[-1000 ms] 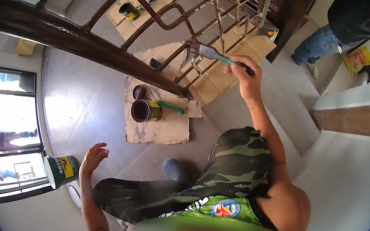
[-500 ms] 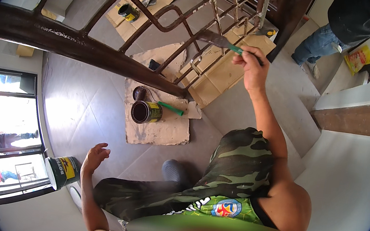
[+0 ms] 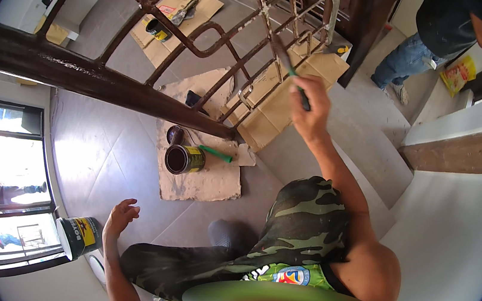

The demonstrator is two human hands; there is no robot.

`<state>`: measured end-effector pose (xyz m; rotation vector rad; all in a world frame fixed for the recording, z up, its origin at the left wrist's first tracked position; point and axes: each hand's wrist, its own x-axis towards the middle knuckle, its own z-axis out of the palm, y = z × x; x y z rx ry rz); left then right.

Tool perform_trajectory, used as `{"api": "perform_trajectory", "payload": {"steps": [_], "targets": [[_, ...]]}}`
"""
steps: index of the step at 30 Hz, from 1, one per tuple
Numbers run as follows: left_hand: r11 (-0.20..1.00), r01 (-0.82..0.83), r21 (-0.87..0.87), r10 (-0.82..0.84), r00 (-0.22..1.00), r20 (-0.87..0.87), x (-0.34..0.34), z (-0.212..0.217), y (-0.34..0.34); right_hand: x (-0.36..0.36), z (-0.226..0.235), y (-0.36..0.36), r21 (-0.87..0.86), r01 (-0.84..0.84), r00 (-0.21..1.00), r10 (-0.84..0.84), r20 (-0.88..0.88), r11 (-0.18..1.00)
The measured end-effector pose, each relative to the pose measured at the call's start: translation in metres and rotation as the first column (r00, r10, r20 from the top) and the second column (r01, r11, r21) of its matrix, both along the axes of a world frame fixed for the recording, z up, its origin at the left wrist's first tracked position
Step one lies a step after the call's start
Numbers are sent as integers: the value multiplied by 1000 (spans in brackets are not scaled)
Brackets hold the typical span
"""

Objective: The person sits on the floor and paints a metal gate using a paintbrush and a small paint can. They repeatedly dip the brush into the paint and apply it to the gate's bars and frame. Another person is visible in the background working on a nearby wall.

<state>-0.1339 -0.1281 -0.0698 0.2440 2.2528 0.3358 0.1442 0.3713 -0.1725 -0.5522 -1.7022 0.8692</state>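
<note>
The slim paintbrush with dark-coated bristles and a green-and-black handle (image 3: 291, 69) slanted across the brown, paint-worn metal grille (image 3: 139, 93), contact unclear. Forearm stretched forward, the right hand (image 3: 311, 106) gripped its handle, bristles projecting beyond the fingers; well apart, the left hand (image 3: 122, 216) hung loosely half-curled.

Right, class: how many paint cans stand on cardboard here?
2: an open can on the near cardboard, beside a green handle; another can on the far cardboard, seen through the grille. More may be hidden.
</note>
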Motion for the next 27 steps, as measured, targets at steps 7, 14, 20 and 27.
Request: {"api": "perform_trajectory", "payload": {"steps": [7,14,20,27], "targets": [[1000,14,9,-14,1000,-3,0,-2,2,-17,5,-26,87,9,984,-24,174,996],[999,-9,33,9,1000,15,-4,-5,-1,-17,31,-26,108,-61,971,34,239,992],[999,32,17,-32,999,-8,-4,-6,1,-14,26,-25,29,56,989,-60,134,998],[1000,13,11,-13,1000,-10,-2,-3,0,-11,4,-22,-17,-34,999,35,9,999]]}}
